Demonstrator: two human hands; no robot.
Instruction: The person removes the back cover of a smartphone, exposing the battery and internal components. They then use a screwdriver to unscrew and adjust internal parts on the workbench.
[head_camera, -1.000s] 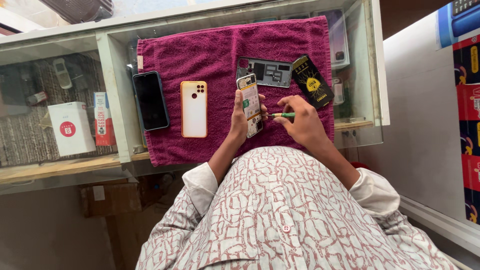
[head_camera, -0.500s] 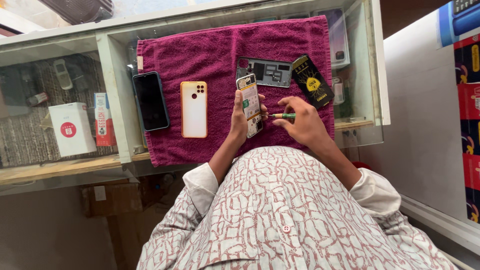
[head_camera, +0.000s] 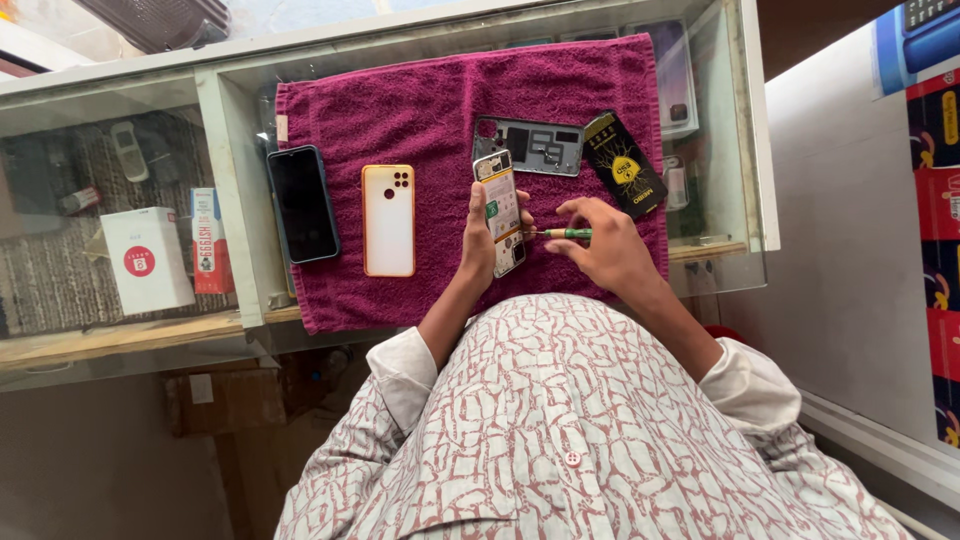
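Nearest me was the patterned shirt (head_camera: 570, 430), with both forearms reaching out over the table (head_camera: 230, 200). My left hand (head_camera: 480, 245) had its grip closed around an opened phone (head_camera: 500, 212), holding it upright on its long edge's end above the near part of the maroon towel (head_camera: 420, 110), its exposed inside turned toward me. Just right of it, my right hand (head_camera: 605, 250) pinched a small green-handled screwdriver (head_camera: 560, 234) between thumb and fingers, the tip pointing left at the phone's right edge; I could not tell whether the tip actually touched it. Left of the held phone, an orange-edged back cover (head_camera: 388, 220) lay flat on the towel, and farther left a dark phone (head_camera: 303, 204) lay face up at the towel's left border. Beyond my hands lay a grey inner frame (head_camera: 535, 147), with a black and yellow packet (head_camera: 625, 165) to its right. Under the glass at far left stood a white box (head_camera: 147, 260).
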